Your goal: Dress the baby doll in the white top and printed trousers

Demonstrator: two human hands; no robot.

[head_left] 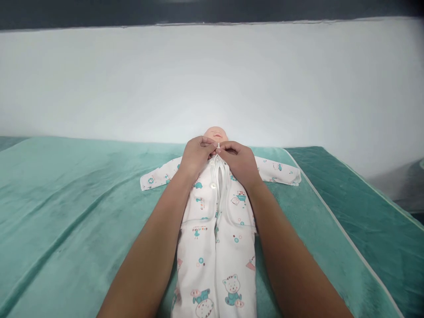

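Observation:
A baby doll (216,132) lies on its back, its head at the far end and its neck hidden behind my hands. It wears a white printed baby outfit, a jacket (202,205) with both sleeves spread sideways over matching trousers (232,265). At the collar, my left hand (198,152) pinches one front edge of the jacket between thumb and fingers. My right hand (240,157) pinches the other edge, and the fingertips of both hands meet there. Below them the front hangs slightly apart, with a button (213,186) showing on the left side.
A light green blanket (82,212) with a few creases lies under the doll. To the right a darker green quilted cover (357,212) shows past the blanket's pale edge. A white wall (212,79) rises directly behind the doll's head.

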